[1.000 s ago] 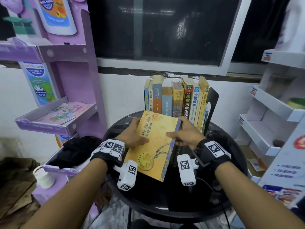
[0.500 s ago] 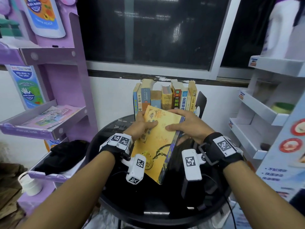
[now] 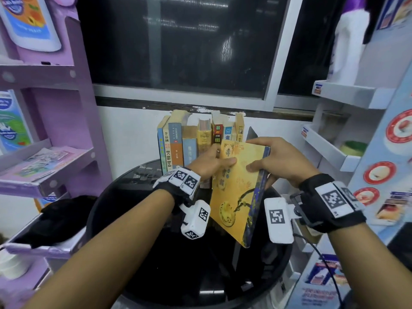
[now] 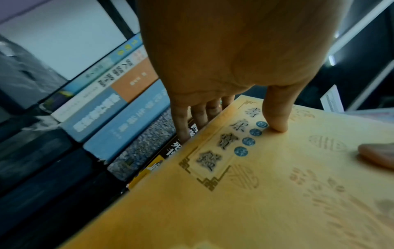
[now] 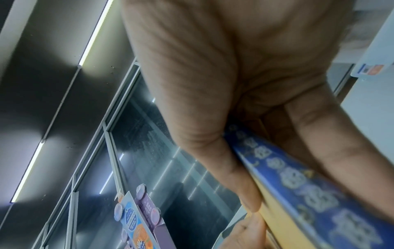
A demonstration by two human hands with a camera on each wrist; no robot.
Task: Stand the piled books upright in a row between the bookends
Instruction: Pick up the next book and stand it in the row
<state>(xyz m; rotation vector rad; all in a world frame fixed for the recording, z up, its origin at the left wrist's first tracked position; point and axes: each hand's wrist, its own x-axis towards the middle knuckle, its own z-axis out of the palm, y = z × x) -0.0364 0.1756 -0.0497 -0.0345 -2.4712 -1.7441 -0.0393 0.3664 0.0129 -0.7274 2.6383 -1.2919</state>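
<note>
Both hands hold one yellow book (image 3: 239, 188) in the air, tilted, just in front of the row of books (image 3: 196, 143) that stands upright at the back of the round black table (image 3: 138, 210). The book's top corner sits before the right end of that row, and its lower corner hangs out over the table toward the person. Its blue spine (image 5: 302, 182) faces right.

The left hand (image 3: 208, 166) grips the book's left edge near the top: the thumb (image 4: 277, 116) presses on the yellow cover beside the printed title, and the other fingers (image 4: 181, 124) curl behind the edge, down among the spines of the row. The right hand (image 3: 281, 161) grips the spine side: its thumb lies across the cover, and the wrist view shows the fingers wrapped round the blue spine to the back.

A dark bookend (image 3: 250, 136) rises just behind the book, at the right end of the row; only its top corner shows above the book and the right hand. Whether the book touches the row or the bookend cannot be told from here. The bookend at the left end of the row is not visible.

Left of the table stands a purple rack (image 3: 66, 121) with leaflets on a shelf and a black cloth (image 3: 60, 219) on a lower one. Right of the table is a white rack (image 3: 334, 148). A dark window (image 3: 178, 45) fills the wall behind the row.
</note>
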